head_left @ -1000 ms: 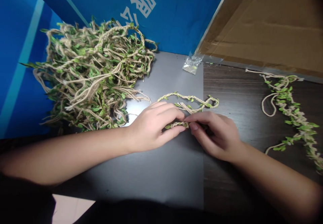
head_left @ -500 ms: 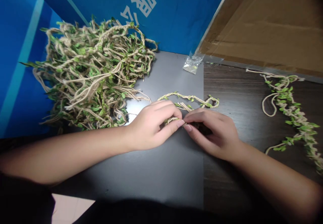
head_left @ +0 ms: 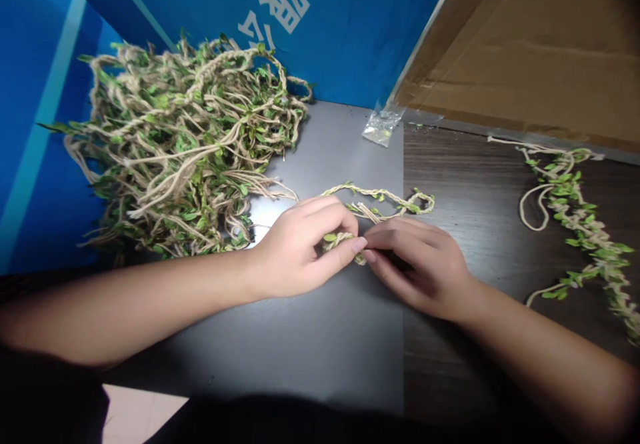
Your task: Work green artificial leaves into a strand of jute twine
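My left hand [head_left: 315,247] is closed on a braided leafy cord [head_left: 341,238], pinching it between thumb and forefinger. Close against it, my right hand [head_left: 425,261] is also closed, its thumb and fingertips meeting at the end of the same cord. Exactly what strand the right fingertips grip is hidden. Beyond both hands, the rest of the thin beige braid with small green leaves [head_left: 373,194] lies on the table, bending into a loop at its right end. Several loose cut cord ends [head_left: 367,213] stick out just behind my fingers.
A big tangled heap of leafy cords [head_left: 200,144] stands at the left against a blue panel [head_left: 345,37]. A small clear plastic bag [head_left: 383,126] lies near a brown cardboard piece [head_left: 530,51]. More leafy braid [head_left: 585,224] stretches along the dark wood tabletop [head_left: 460,171] at the right.
The cord at my left thumb has turned, so a leaf and more braid now show there. My right fingers have drawn closer together. The heap and the other cords stay put.
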{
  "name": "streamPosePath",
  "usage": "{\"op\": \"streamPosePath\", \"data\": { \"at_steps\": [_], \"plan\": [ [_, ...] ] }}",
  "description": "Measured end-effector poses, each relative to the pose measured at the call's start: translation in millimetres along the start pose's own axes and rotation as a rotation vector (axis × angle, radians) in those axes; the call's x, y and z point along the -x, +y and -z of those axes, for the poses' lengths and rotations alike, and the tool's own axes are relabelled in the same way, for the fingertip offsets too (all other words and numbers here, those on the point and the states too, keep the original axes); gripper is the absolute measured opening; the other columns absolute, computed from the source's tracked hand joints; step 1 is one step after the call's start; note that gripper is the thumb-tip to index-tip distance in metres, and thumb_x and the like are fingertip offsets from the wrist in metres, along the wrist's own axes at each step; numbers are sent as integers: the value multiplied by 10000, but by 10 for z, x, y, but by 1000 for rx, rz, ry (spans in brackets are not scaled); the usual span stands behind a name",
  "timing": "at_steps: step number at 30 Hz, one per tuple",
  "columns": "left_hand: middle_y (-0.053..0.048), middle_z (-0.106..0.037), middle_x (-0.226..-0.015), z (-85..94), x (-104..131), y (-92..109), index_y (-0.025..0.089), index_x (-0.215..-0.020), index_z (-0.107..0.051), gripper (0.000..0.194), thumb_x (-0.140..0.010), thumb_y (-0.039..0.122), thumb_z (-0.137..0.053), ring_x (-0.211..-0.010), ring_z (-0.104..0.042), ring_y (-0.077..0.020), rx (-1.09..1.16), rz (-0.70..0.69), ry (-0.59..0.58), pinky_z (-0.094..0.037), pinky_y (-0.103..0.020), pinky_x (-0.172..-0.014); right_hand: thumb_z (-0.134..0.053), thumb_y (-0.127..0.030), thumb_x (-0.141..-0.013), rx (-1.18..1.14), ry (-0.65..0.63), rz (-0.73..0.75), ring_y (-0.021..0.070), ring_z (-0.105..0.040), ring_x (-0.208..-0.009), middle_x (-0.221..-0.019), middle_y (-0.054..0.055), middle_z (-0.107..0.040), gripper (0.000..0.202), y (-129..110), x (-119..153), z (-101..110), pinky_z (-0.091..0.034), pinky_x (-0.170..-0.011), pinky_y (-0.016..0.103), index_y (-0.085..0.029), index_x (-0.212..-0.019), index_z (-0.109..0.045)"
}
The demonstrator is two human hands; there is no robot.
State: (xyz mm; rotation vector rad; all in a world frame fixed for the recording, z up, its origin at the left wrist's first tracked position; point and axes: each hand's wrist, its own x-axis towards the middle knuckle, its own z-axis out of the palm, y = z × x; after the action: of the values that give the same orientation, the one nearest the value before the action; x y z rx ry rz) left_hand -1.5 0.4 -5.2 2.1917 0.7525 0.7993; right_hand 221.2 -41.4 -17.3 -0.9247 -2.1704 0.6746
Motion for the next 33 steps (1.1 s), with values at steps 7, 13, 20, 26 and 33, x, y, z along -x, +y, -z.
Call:
{"op": "streamPosePath", "data": {
  "at_steps": [7, 13, 20, 26, 33],
  "plan": [
    [-74, -648, -1041, 9, 19, 17, 165, -962, -608, 140, -885, 220, -711, -991, -617, -174, -87, -97, 90, -508, -331, -887, -626, -100, -903, -2, 4, -13, 158, -630, -786, -869, 42, -691, 146, -4, -4, 0, -519, -746, 323, -185, -1022, -626],
    [-88, -665, -1106, 5, 32, 25, 168, -884, -652, 92, -896, 248, -695, -1043, -618, -193, -150, -94, 14, -473, -363, -948, -616, -96, -906, -9, 8, -26, 152, -626, -793, -879, 43, -693, 144, -15, -5, 7, -518, -746, 315, -180, -1022, -623],
    [-103, -679, -1157, 7, 29, 34, 172, -897, -677, 80, -899, 238, -632, -1063, -618, -226, -151, -45, -38, -475, -413, -974, -605, -127, -917, -10, 19, -38, 156, -628, -765, -853, 30, -692, 121, -12, -5, 7, -515, -722, 317, -206, -1007, -626],
    [-97, -682, -1068, 0, 22, 17, 148, -865, -671, 41, -854, 177, -645, -1000, -617, -207, -133, -98, -19, -478, -384, -931, -657, -125, -898, 22, 47, -31, 160, -659, -802, -901, 43, -718, 159, -21, -2, 3, -533, -749, 321, -199, -1037, -629],
    [-93, -684, -1050, -3, 20, 18, 146, -795, -664, 37, -814, 173, -647, -977, -614, -215, -149, -80, -18, -473, -394, -915, -716, -122, -859, 218, 53, 103, 183, -651, -826, -924, 53, -725, 170, 17, 40, -27, -534, -756, 359, -176, -1003, -644]
  ]
}}
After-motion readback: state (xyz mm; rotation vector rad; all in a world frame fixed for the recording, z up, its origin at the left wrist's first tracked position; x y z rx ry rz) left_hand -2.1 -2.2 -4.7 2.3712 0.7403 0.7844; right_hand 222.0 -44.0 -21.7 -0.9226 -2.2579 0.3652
